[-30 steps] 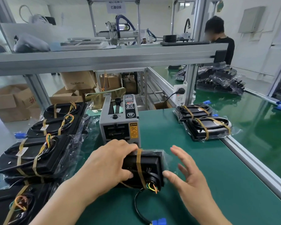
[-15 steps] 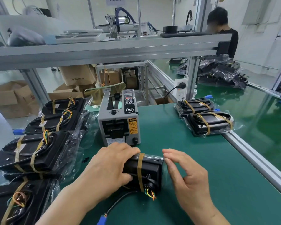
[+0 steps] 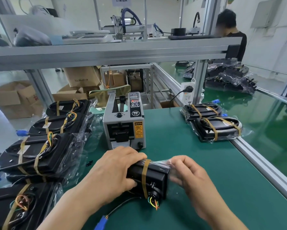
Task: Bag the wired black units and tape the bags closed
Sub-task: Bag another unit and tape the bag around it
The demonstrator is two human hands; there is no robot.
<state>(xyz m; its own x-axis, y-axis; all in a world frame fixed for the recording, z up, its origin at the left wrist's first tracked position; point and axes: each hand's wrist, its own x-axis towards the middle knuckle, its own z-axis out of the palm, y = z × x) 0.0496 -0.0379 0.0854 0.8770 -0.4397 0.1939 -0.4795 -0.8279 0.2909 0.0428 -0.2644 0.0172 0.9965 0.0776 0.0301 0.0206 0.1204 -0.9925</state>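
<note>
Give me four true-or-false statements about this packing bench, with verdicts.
1. The left hand holds the black unit. True.
2. The right hand reaches into the tape dispenser. False: it pinches the clear bag at the unit's end.
3. Two bagged units lie to the right of the tape dispenser. True.
4. The plug nearest the camera is red. False: it is blue.
</note>
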